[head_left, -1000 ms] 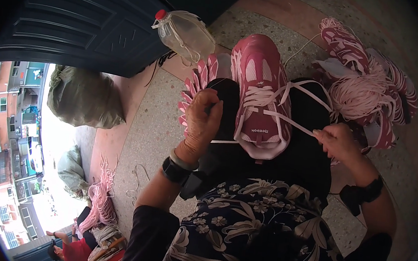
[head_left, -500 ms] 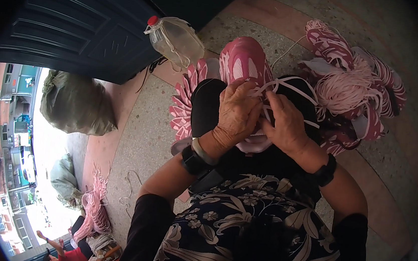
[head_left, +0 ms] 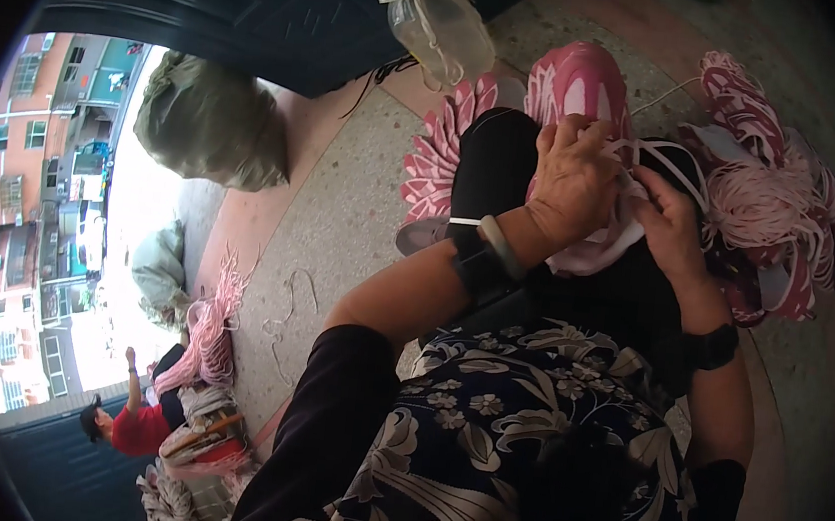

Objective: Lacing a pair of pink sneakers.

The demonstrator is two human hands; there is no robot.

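A pink shoe upper (head_left: 577, 83) with white patches rests across my lap, its rounded toe pointing away from me. My left hand (head_left: 574, 183) is closed on the upper's middle, its fingers curled by the lace holes. Beside it on the right, my right hand (head_left: 677, 225) has its thumb and fingers drawn together on a pale shoelace (head_left: 671, 156) that loops over my dark trouser knee. The fingertips partly hide the lace holes. The heel end of the upper, pale pink inside, shows below my left hand.
A fan of stacked pink uppers (head_left: 431, 156) lies left of my knee. More uppers with a bundle of pale laces (head_left: 767, 199) lie right. Beyond stand a clear red-capped jug (head_left: 441, 32) and a big sack (head_left: 211, 125). Another person in red (head_left: 140, 427) is at lower left.
The view has swung, so the surroundings shift right and the person in red shows more. My right hand has moved slightly away from my left; the upper's pale inside shows more.
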